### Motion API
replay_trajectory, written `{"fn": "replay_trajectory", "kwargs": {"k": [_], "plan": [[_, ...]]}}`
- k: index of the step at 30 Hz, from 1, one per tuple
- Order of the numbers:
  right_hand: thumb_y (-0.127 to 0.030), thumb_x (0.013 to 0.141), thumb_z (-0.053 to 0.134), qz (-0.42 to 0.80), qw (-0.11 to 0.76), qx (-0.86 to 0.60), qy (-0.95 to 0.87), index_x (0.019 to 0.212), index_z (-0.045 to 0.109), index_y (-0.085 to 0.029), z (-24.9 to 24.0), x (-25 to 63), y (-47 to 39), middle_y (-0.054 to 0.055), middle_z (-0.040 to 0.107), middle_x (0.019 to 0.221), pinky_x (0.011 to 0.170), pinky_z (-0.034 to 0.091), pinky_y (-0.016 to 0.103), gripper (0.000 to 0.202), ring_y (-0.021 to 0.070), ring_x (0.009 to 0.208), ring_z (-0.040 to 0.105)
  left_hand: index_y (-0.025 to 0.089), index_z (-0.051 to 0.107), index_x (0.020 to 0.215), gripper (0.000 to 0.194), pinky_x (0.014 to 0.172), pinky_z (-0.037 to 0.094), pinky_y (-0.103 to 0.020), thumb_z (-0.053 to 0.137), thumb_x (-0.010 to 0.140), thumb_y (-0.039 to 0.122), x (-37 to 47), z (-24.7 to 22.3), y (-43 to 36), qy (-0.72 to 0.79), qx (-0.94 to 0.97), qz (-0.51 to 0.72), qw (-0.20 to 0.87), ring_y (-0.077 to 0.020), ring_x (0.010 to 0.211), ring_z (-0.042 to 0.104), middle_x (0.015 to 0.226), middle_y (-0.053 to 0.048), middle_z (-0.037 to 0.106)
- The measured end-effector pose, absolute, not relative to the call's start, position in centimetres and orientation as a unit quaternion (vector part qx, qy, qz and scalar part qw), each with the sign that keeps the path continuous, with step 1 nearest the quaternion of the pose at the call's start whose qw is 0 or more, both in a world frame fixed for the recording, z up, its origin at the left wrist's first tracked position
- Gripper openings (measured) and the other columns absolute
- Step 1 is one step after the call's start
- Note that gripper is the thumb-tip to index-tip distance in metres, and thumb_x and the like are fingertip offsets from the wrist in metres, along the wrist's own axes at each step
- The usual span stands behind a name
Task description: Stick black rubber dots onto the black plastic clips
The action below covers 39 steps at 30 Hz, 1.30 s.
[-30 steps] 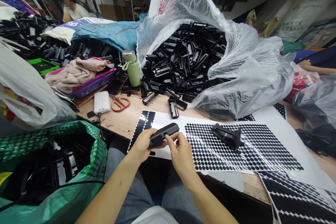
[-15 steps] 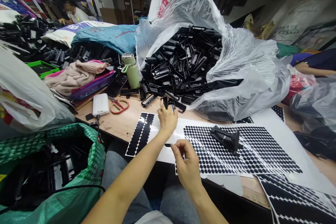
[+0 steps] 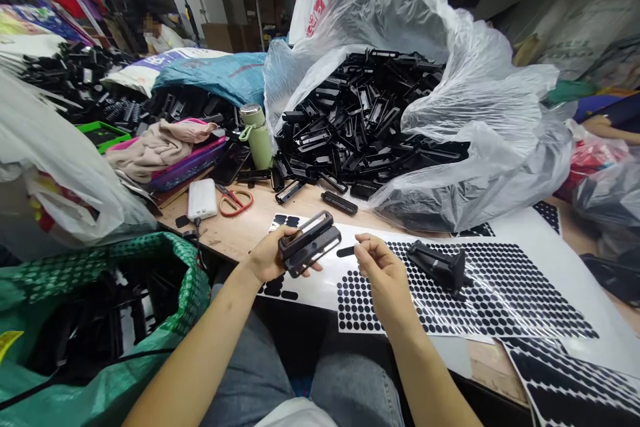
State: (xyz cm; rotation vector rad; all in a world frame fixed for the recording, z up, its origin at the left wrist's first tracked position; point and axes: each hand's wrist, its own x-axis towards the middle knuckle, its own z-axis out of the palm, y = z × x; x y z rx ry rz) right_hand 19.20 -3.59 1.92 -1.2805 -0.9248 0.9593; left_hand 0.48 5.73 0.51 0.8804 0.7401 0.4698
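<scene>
My left hand (image 3: 270, 257) grips a black slotted plastic part (image 3: 311, 243), tilted above the table's front edge. Beside it, my right hand (image 3: 383, 267) pinches a small black oblong sticker (image 3: 345, 251) between thumb and fingertips; the sticker is apart from the plastic part. Under my right hand lies a white sheet of round black stickers (image 3: 493, 287). Another sheet, with oblong black stickers (image 3: 289, 295), is partly hidden by my left hand and the part. A black part with a flat end (image 3: 440, 268) rests on the round-sticker sheet.
A clear plastic bag (image 3: 493, 107) spills many black parts (image 3: 360, 113) across the table's back. Scissors (image 3: 236, 203), a white power bank (image 3: 203, 199) and a green bottle (image 3: 257, 140) stand or lie left. A green sack (image 3: 185, 280) of parts is lower left. Another person sits far back.
My left hand has come back from the pile with a black part in its grip. My right hand has risen slightly and moved right, still pinching the sticker. The view has shifted a little.
</scene>
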Motion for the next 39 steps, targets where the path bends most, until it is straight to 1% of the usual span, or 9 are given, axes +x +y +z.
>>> {"fn": "replay_trajectory", "kwargs": {"k": [3, 6, 10, 13, 21, 29, 32, 35, 39], "plan": [[-0.038, 0.072, 0.062, 0.425, 0.591, -0.56, -0.396, 0.064, 0.055, -0.019, 2.6, 18.3, -3.1, 0.005, 0.055, 0.112, 0.085, 0.035, 0.033, 0.022, 0.0215, 0.105, 0.048, 0.009, 0.059, 0.092, 0.04, 0.05, 0.048, -0.036, 0.042, 0.074, 0.041, 0.1, 0.6, 4.3, 0.279, 0.299, 0.16, 0.898, -0.0344, 0.074, 0.065, 0.094, -0.018, 0.067], [-0.038, 0.07, 0.064, 0.45, 0.573, -0.565, -0.386, 0.064, 0.056, -0.019, 2.6, 18.2, -2.8, 0.006, 0.052, 0.122, 0.089, 0.033, 0.035, 0.022, 0.0232, 0.109, 0.047, 0.01, 0.058, 0.085, 0.038, 0.042, 0.046, -0.033, 0.044, 0.072, 0.042, 0.4, 0.1, 3.6, 0.233, 0.252, 0.113, 0.932, -0.0341, 0.067, 0.065, 0.085, -0.017, 0.067], [-0.039, 0.07, 0.064, 0.504, 0.556, -0.532, -0.392, 0.066, 0.056, -0.018, 1.8, 18.4, -2.5, 0.007, 0.063, 0.095, 0.081, 0.039, 0.033, 0.023, 0.0203, 0.091, 0.055, 0.011, 0.057, 0.081, 0.04, 0.041, 0.046, -0.032, 0.044, 0.074, 0.049, 0.7, -0.4, 3.2, 0.244, 0.254, 0.088, 0.932, -0.031, 0.063, 0.065, 0.075, -0.014, 0.067], [-0.041, 0.071, 0.062, 0.493, 0.556, -0.533, -0.404, 0.068, 0.055, -0.018, 1.3, 18.1, -2.1, 0.004, 0.062, 0.081, 0.071, 0.041, 0.029, 0.024, 0.0163, 0.076, 0.054, 0.011, 0.057, 0.089, 0.052, 0.042, 0.047, -0.03, 0.039, 0.077, 0.059, 0.7, -0.3, 3.0, 0.272, 0.273, 0.09, 0.918, -0.029, 0.064, 0.066, 0.077, -0.014, 0.067], [-0.042, 0.073, 0.06, 0.455, 0.58, -0.526, -0.424, 0.071, 0.057, -0.017, 0.9, 17.6, -1.2, 0.005, 0.062, 0.084, 0.074, 0.042, 0.03, 0.026, 0.017, 0.08, 0.054, 0.014, 0.055, 0.085, 0.063, 0.041, 0.046, -0.03, 0.037, 0.07, 0.072, 0.5, 0.4, 2.9, 0.325, 0.28, 0.154, 0.89, -0.0292, 0.061, 0.066, 0.077, -0.01, 0.066], [-0.045, 0.07, 0.063, 0.443, 0.582, -0.557, -0.394, 0.069, 0.059, -0.017, 1.0, 18.4, -1.2, 0.002, 0.06, 0.072, 0.069, 0.042, 0.029, 0.029, 0.0157, 0.071, 0.053, 0.016, 0.053, 0.082, 0.061, 0.049, 0.046, -0.026, 0.032, 0.072, 0.072, 0.1, 0.0, 3.0, 0.373, 0.399, 0.225, 0.807, -0.02, 0.064, 0.063, 0.075, -0.008, 0.062], [-0.046, 0.068, 0.064, 0.466, 0.558, -0.575, -0.375, 0.07, 0.06, -0.016, 0.8, 18.5, -1.3, 0.003, 0.059, 0.069, 0.065, 0.042, 0.029, 0.031, 0.0154, 0.067, 0.052, 0.017, 0.052, 0.084, 0.051, 0.054, 0.046, -0.025, 0.039, 0.074, 0.066, 0.0, 0.1, 2.8, 0.364, 0.441, 0.248, 0.782, -0.0181, 0.069, 0.062, 0.077, -0.006, 0.061], [-0.046, 0.067, 0.065, 0.489, 0.542, -0.581, -0.361, 0.071, 0.061, -0.016, 0.4, 18.2, -1.4, 0.003, 0.061, 0.07, 0.067, 0.043, 0.031, 0.031, 0.0165, 0.069, 0.054, 0.018, 0.053, 0.092, 0.037, 0.056, 0.047, -0.024, 0.064, 0.069, 0.045, 0.2, 0.4, 2.4, 0.354, 0.474, 0.24, 0.77, -0.0179, 0.075, 0.062, 0.085, -0.006, 0.062], [-0.043, 0.068, 0.065, 0.462, 0.597, -0.571, -0.322, 0.069, 0.06, -0.017, 0.2, 18.0, -1.8, 0.007, 0.062, 0.102, 0.084, 0.039, 0.034, 0.027, 0.0207, 0.097, 0.053, 0.015, 0.055, 0.09, 0.031, 0.049, 0.045, -0.022, 0.069, 0.065, 0.027, 0.7, 0.4, 2.5, 0.383, 0.419, 0.261, 0.781, -0.0195, 0.067, 0.064, 0.081, -0.006, 0.063]]}}
